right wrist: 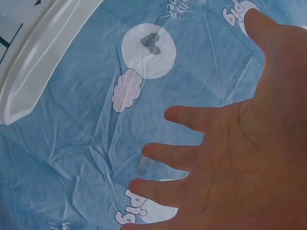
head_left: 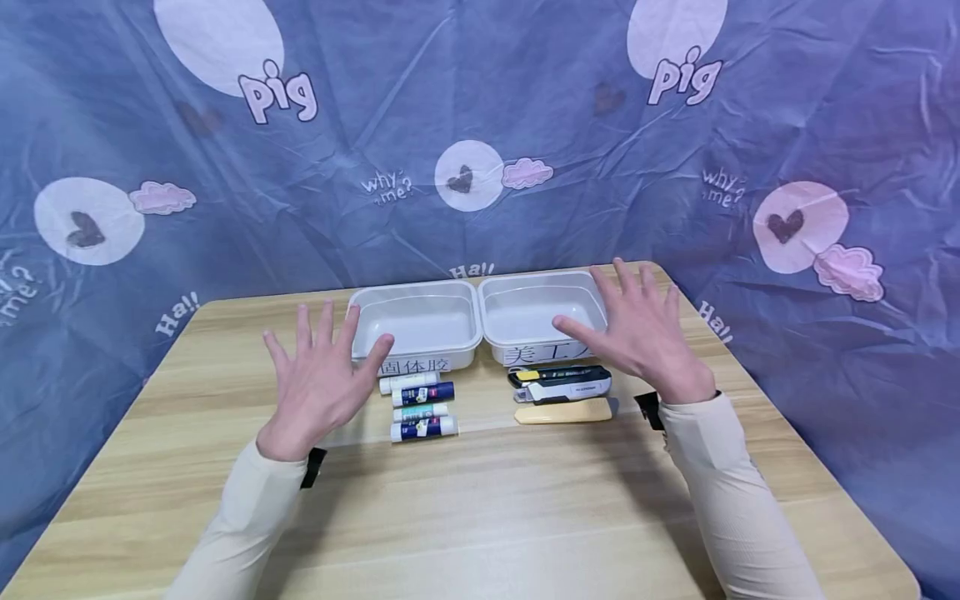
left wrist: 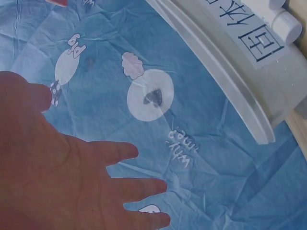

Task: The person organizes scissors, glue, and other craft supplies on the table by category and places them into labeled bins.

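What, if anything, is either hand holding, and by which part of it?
Nothing is held: the left hand and right hand are both spread, and the glue sticks and utility knives lie on the table.

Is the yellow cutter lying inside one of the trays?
No, the yellow cutter lies on the table, in front of the right tray.

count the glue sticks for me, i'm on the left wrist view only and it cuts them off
Observer: The head view shows four glue sticks.
Operator: is anything held on the other side
Observer: No, the right hand holds nothing.
Operator: anything lying over there
Observer: Yes, a black-and-yellow utility knife lies in front of the right tray.
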Motion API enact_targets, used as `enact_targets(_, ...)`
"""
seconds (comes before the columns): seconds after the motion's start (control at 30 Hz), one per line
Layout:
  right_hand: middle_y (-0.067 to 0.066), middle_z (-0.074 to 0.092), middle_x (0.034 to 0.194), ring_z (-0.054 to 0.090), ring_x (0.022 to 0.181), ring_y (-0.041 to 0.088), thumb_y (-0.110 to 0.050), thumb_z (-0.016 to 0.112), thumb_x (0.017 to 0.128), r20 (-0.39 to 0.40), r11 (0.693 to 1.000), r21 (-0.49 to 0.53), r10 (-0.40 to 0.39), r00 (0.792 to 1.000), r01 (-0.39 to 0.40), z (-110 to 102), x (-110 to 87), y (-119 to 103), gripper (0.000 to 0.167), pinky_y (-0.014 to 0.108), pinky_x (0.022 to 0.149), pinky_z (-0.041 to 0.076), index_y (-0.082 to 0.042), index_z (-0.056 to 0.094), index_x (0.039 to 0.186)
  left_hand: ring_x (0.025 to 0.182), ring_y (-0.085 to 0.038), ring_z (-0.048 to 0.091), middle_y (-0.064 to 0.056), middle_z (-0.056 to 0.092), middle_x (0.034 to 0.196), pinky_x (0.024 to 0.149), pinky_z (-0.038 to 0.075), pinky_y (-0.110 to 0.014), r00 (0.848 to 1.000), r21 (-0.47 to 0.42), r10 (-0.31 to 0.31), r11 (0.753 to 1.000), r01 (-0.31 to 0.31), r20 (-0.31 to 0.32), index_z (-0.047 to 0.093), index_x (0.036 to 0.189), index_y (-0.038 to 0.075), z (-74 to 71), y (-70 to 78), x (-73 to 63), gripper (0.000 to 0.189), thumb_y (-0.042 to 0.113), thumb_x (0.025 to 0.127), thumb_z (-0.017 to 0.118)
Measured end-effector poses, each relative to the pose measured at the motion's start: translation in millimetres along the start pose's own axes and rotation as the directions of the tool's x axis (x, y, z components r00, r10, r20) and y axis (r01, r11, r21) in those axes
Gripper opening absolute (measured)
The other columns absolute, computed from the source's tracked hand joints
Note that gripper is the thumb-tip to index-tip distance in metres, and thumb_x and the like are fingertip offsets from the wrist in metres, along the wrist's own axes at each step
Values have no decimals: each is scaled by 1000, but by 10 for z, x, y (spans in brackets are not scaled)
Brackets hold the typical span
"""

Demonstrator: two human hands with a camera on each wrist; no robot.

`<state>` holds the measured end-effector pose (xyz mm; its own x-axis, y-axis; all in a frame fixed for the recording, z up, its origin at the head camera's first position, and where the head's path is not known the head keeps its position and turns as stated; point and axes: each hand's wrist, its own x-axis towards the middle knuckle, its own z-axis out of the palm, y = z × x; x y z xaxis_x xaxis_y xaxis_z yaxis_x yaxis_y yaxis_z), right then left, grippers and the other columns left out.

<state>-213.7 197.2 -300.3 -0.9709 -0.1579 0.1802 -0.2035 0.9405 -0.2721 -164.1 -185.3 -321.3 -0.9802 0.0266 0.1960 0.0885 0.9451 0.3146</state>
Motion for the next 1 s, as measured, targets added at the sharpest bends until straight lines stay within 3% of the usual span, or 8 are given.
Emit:
enact_targets(0.23, 25, 29, 162, 20, 149, 53, -75, 52, 92, -32, 999, 1, -53, 998, 54, 51, 25, -78, 93, 79, 113, 13, -11, 37, 158, 154, -52, -2, -28, 19, 166, 110, -14, -81, 1000, -22, -9, 1000, 9, 4, 29, 162, 12, 23, -25, 3, 87, 74, 101, 24)
enact_targets(0.43, 20, 55, 144, 46, 136, 43, -54, 63, 97, -133, 987, -21, -162, 978, 161, 151, 60, -190, 68, 67, 107, 37, -6, 54, 144, 148, -49, 27, -27, 41, 155, 113, 12, -79, 996, -115, -32, 993, 21, -89, 38, 156, 7, 109, -155, 71, 81, 67, 103, 34)
enact_targets(0.57, 19, 62, 135, 54, 129, 40, -47, 67, 97, -185, 968, 6, -247, 951, 252, 204, 99, -310, 57, 60, 104, 44, -5, 60, 136, 139, -50, 40, -28, 45, 151, 109, 27, -73, 988, -175, -79, 983, 56, -131, 41, 154, 4, 170, -270, 141, 77, 62, 104, 37)
enact_targets(0.77, 14, 66, 132, 63, 121, 34, -40, 66, 100, -176, 918, 67, -375, 910, 392, 300, 168, -490, 48, 52, 101, 51, -6, 62, 134, 138, -47, 43, -25, 46, 152, 109, 36, -66, 977, -305, -152, 947, 101, -149, 43, 153, 4, 251, -406, 222, 71, 55, 104, 45)
enact_targets(1.0, 9, 69, 126, 67, 113, 28, -35, 68, 99, -138, 879, 88, -456, 879, 469, 511, 160, -681, 42, 48, 91, 58, -9, 64, 132, 129, -44, 51, -26, 51, 146, 106, 41, -60, 968, -415, -193, 903, 113, -158, 47, 149, 0, 347, -502, 271, 64, 46, 105, 50)
